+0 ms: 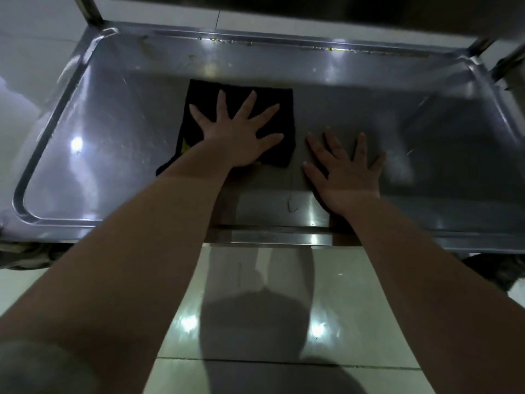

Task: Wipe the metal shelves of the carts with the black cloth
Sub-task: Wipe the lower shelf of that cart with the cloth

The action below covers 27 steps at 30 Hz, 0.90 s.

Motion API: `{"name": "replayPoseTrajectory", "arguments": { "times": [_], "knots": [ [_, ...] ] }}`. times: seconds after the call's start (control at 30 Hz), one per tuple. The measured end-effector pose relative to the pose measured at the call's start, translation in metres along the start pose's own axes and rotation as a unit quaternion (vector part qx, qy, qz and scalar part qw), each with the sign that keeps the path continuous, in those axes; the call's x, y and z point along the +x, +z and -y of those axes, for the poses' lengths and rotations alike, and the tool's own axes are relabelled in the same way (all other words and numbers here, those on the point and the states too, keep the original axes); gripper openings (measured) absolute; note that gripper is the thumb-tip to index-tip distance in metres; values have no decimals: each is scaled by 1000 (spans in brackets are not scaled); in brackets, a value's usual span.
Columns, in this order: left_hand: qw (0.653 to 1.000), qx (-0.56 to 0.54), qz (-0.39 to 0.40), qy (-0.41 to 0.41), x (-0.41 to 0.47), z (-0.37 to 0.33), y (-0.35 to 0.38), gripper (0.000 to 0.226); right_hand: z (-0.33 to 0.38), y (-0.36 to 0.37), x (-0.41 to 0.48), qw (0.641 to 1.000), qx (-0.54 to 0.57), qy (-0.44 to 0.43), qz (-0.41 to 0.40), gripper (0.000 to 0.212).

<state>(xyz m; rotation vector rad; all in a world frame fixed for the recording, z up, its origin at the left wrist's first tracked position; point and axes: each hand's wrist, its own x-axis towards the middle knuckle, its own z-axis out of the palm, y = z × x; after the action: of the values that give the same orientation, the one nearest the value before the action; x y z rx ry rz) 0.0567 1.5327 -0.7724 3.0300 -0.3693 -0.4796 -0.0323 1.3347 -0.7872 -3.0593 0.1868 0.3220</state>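
Observation:
A black cloth lies flat on the lower metal shelf of a cart, left of the shelf's middle. My left hand is pressed flat on top of the cloth with its fingers spread wide, not curled around it. Just to the right of the cloth, my right hand rests palm down on the bare metal with its fingers apart and holds nothing. The shelf has a raised rim with rounded corners. Yellowish specks of dirt sit along the far rim.
The underside of an upper shelf hangs over the far side. Cart posts stand at the back left and back right. Pale glossy floor tiles lie below the shelf's near rim. A dark wheel shows at the lower right.

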Motion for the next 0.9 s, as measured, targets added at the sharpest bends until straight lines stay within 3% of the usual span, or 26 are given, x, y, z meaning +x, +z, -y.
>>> {"name": "replayPoseTrajectory", "arguments": {
  "times": [0.17,0.43,0.57,0.73,0.9],
  "knots": [
    [1000,6,9,9,11,-9,-8,70,-2,-3,2,1000,6,6,-2,57],
    [999,28,11,43,-121,56,25,70,-3,-5,2,1000,12,6,-2,58],
    [999,33,26,31,-143,73,28,70,21,-7,-5,997,29,65,4,54],
    [1000,14,1,24,-145,69,29,69,106,-2,-3,995,62,-70,-44,57],
    [998,-12,-42,-47,-143,106,31,68,110,6,5,997,19,-67,-22,55]
  ]
}}
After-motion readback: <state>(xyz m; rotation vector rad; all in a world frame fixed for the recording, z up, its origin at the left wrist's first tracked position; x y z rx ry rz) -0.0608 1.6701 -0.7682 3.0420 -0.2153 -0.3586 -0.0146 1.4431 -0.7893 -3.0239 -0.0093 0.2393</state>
